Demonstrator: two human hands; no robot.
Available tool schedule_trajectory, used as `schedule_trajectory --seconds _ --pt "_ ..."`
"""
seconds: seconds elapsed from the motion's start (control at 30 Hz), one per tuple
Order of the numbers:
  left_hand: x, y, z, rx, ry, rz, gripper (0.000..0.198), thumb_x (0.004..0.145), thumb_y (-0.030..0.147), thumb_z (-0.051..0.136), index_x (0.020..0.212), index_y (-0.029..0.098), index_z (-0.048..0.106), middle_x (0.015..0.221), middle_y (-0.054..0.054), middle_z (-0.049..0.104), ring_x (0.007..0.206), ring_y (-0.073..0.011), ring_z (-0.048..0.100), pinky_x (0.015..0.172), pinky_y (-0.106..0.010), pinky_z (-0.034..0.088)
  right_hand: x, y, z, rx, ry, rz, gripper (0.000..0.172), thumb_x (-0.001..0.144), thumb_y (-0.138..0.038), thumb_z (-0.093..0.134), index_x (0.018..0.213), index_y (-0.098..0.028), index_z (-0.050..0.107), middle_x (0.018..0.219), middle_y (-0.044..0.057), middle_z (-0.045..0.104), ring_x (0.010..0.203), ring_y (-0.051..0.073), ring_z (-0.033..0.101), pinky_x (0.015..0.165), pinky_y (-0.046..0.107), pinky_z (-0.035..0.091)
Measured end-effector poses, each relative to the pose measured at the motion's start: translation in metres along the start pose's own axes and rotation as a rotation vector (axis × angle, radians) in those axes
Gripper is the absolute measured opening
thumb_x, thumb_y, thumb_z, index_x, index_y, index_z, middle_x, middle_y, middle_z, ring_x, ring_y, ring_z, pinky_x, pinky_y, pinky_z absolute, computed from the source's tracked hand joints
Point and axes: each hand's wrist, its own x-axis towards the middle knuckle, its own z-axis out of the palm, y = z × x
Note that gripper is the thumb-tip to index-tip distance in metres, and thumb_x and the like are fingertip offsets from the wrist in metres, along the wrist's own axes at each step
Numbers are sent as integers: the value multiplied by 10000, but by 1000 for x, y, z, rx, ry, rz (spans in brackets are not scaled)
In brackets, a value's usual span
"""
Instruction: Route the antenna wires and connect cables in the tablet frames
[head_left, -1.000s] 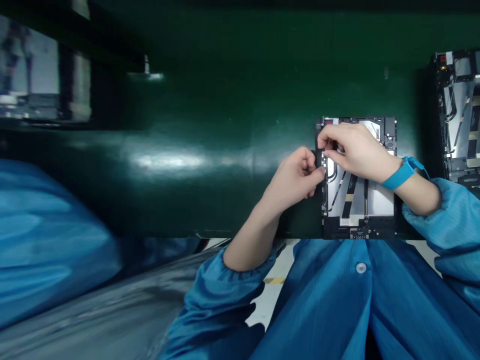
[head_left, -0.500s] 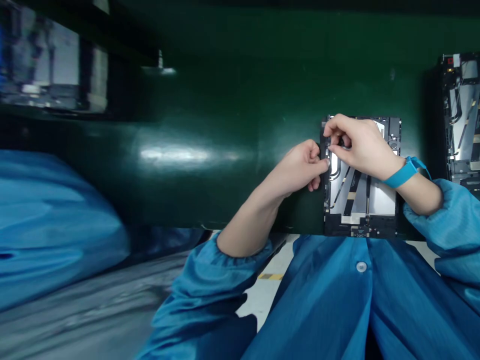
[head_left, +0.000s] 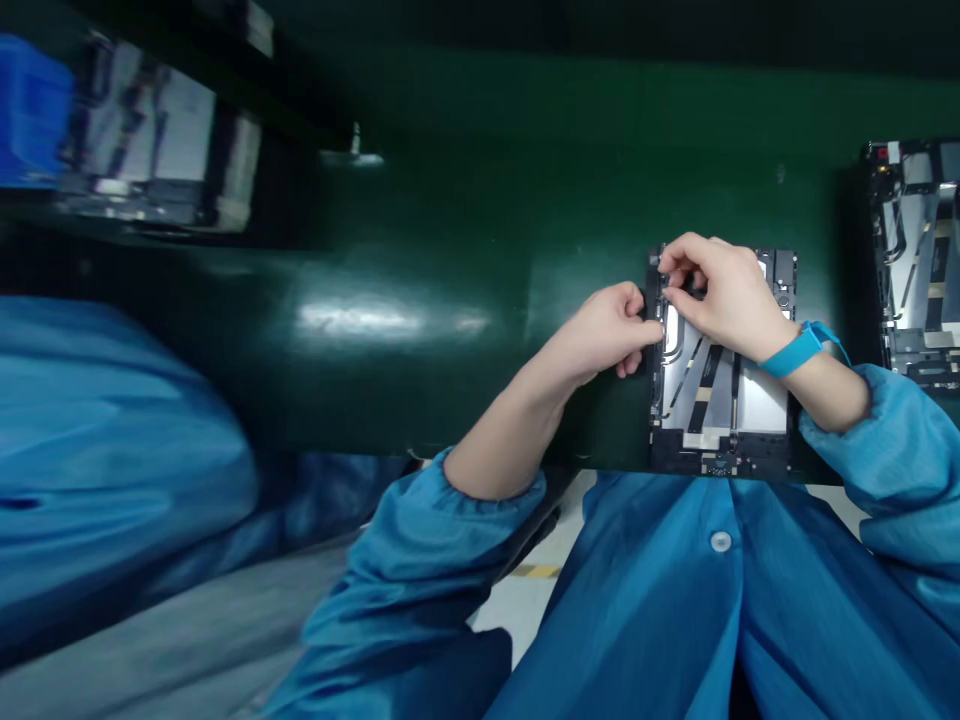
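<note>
An opened tablet [head_left: 763, 400] lies on the green bench near its front edge, its ribbon cables and silvery inner plate showing. My left hand [head_left: 611, 333] is at the tablet's left edge, fingers curled in and the thumb pressing on the frame. Whether anything sits in those fingers is hidden. Over the upper left part of the tablet is my right hand [head_left: 724, 295], with thumb and index finger bent towards each other near the edge. Anything between these fingertips is too small to make out. A blue band [head_left: 795, 350] circles my right wrist.
More opened tablets [head_left: 919, 265] lie at the far right. At the upper left, similar tablet parts [head_left: 169, 135] sit beside a blue bin [head_left: 30, 110]. A small metal fitting [head_left: 352, 157] stands on the green bench [head_left: 450, 220]. A person's blue sleeve [head_left: 112, 430] is at the left.
The camera view has shifted slightly, bringing more of the blue bin and the right-hand tablets into sight. Both hands keep nearly the same place on the tablet.
</note>
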Motion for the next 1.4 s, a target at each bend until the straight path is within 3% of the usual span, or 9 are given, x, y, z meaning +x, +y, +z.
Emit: schedule_trajectory --seconds 0.27,0.47,0.63,0.8,0.97,1.07,1.17,1.3,1.4 --pt "15 14 -2 -20 80 38 392 698 17 631 762 264 334 370 136 387 300 -85 400 317 -170 261 6 -6 -6 65 54 144 260 732 -58 598 946 -198 642 782 -25 696 733 161 630 765 296 466" --pt "22 8 -3 -77 54 72 361 802 63 644 778 263 344 366 119 418 292 -92 412 331 -170 267 -1 -2 -3 -51 50 141 250 752 -64 599 958 -199 640 762 -16 696 728 170 619 739 295 440" --pt "21 6 -3 -15 40 80 343 863 226 722 788 256 388 385 78 480 306 -106 446 342 -178 260 0 6 3 -98 94 93 242 784 -81 580 984 -206 632 815 15 698 782 204 628 746 324 464" --pt "24 12 2 27 95 37 370 852 268 746 770 261 386 377 89 419 299 -112 414 344 -204 206 -22 -3 -9 -130 246 35 233 820 -129 574 1026 -219 634 1115 113 691 1084 296 625 983 471 497" --pt "17 15 1 87 120 -12 315 897 349 691 790 259 408 438 86 409 351 -127 407 395 -234 244 -87 -12 -18 -115 400 172 438 825 -280 687 1250 -218 597 1469 175 539 1440 374 463 1198 611 386" --pt "0 7 1 344 234 116 258 893 450 673 949 214 584 637 9 582 586 -182 588 549 -267 431 -123 -11 -10 60 363 339 586 873 -352 670 1415 -207 498 1589 203 451 1556 365 363 1240 623 365" --pt "-17 -9 6 480 318 258 507 863 479 659 1278 189 654 1077 -90 683 953 -249 676 850 -361 547 -136 -17 6 199 365 455 654 881 -353 664 1481 -206 451 1644 209 414 1581 349 349 1270 620 336" --pt "-26 -19 -2 168 273 208 790 835 492 667 1551 216 482 1422 -126 630 1106 -265 686 942 -381 576 -120 -34 19 259 365 420 714 823 -325 722 1488 -223 482 1682 195 384 1581 351 358 1266 597 367" --pt "-24 -16 -43 11 332 115 864 809 431 737 1597 280 417 1426 -82 682 1198 -262 679 989 -345 566 -102 -44 5 290 270 232 679 828 -309 721 1473 -236 519 1622 171 488 1516 310 474 1211 514 470"
